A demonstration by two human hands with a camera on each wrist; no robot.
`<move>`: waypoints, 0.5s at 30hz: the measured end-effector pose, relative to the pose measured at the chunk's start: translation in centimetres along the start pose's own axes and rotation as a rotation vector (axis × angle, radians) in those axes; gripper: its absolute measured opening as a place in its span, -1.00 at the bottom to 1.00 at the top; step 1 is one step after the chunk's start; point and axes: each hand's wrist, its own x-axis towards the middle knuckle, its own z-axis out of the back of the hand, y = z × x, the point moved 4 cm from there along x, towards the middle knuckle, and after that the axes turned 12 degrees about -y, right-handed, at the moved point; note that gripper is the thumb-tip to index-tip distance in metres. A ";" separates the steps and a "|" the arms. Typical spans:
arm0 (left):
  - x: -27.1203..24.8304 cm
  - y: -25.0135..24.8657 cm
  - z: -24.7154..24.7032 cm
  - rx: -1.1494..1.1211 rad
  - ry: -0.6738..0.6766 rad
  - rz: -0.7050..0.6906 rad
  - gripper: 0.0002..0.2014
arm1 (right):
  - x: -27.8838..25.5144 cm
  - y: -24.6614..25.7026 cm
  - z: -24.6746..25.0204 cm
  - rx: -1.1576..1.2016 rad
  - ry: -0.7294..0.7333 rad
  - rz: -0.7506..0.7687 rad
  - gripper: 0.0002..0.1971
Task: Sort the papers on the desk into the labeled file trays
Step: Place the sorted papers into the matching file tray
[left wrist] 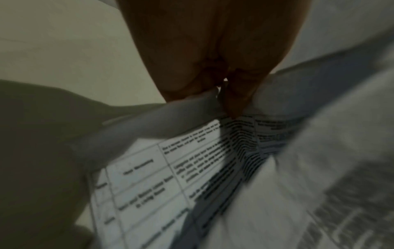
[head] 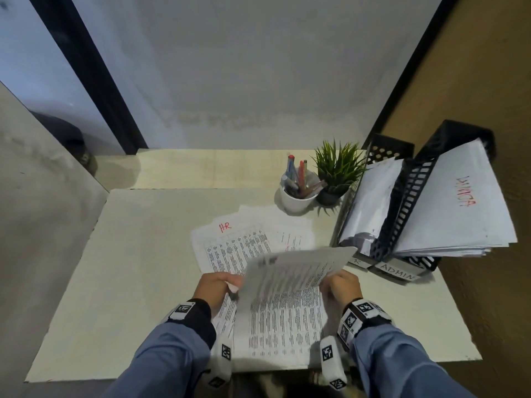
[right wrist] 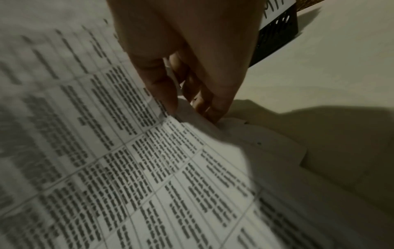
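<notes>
Both hands were on the job: left hand (head: 216, 285) and right hand (head: 342, 285) each pinched an edge of a thin, floppy printed sheet (head: 287, 282), lifted and blurred, its marking unreadable. Beyond it, loose papers (head: 230, 242), one marked HR, lay on the desk (head: 129, 268) unsorted. Farther right, the black slotted trays (head: 402, 196) already held stacks; probably about halfway.

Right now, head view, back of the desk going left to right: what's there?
White pen cup → potted plant → first black file tray → ADMIN tray.
</notes>
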 end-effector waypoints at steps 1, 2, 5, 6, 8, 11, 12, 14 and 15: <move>-0.5 -0.1 -0.4 0.011 0.024 -0.002 -0.44 | 0.1 0.1 -0.2 0.030 0.009 0.022 -0.77; -0.8 -0.1 -0.8 0.021 0.044 -0.011 -0.44 | 0.4 0.0 -0.5 0.047 0.017 0.034 -0.73; -1.5 -0.1 -1.5 0.109 0.054 -0.058 -0.42 | 0.6 0.3 -1.1 0.035 0.058 -0.003 -0.77; -1.7 -0.2 -1.7 0.131 0.039 -0.067 -0.43 | 0.6 0.5 -0.9 0.046 0.039 0.012 -0.79; -1.4 -0.1 -1.3 0.175 -0.053 -0.077 -0.47 | -0.2 1.3 -0.6 0.090 0.034 0.059 -0.76; 0.0 -0.4 0.9 0.321 -0.426 -0.146 -0.66 | -1.1 1.1 -0.7 0.125 0.080 0.085 -0.67; 0.2 -0.4 1.5 0.321 -0.506 -0.123 -0.70 | -0.7 0.6 -0.8 0.147 0.089 0.069 -0.65; 0.5 0.0 2.3 0.245 -0.542 -0.009 -0.58 | -0.5 -0.1 -0.9 0.144 0.124 0.057 -0.63; 0.7 0.3 2.4 0.208 -0.526 0.036 -0.50 | -0.4 -0.4 -1.0 0.107 0.152 0.072 -0.60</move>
